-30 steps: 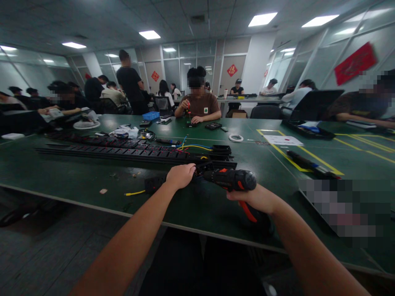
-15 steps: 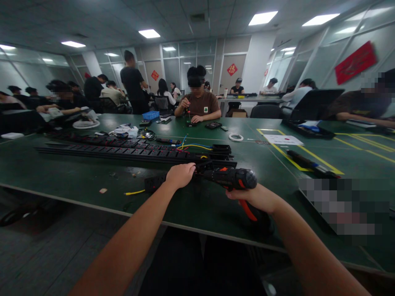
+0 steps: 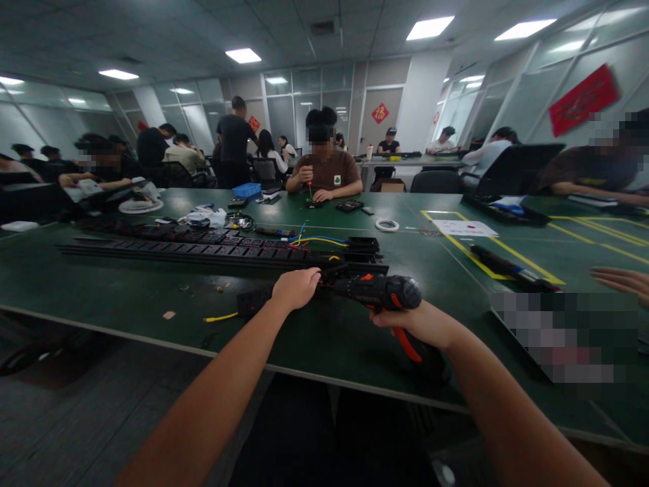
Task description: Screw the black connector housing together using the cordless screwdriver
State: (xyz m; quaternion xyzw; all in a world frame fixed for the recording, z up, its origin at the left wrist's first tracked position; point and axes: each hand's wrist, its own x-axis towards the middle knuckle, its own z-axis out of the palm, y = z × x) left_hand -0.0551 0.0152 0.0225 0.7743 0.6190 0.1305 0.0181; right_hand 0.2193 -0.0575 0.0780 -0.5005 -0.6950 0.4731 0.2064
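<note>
In my right hand point(image 3: 413, 321) is a black and orange cordless drill point(image 3: 380, 291), its handle pointing down and its nose turned left. My left hand point(image 3: 297, 287) is closed at the drill's front end, on a short black socket strip point(image 3: 248, 303) that lies under my wrist. A yellow wire point(image 3: 222, 318) sticks out of the strip's left end. The drill's bit and the spot it meets are hidden by my left fingers and dark parts. Just beyond my hands lie long black socket rails point(image 3: 218, 253) with red, blue and yellow wires.
A co-worker's hand point(image 3: 621, 279) reaches in at the right edge, above a blurred-out flat object point(image 3: 562, 338). A dark pen-shaped electric screwdriver point(image 3: 512, 267) lies by yellow tape lines. A white roll point(image 3: 387, 225) sits further back. Opposite, a seated person point(image 3: 324, 169) works with a screwdriver.
A co-worker's hand has come in at the right edge. The standing person in the background has moved right. My hands and the drill stay nearly still.
</note>
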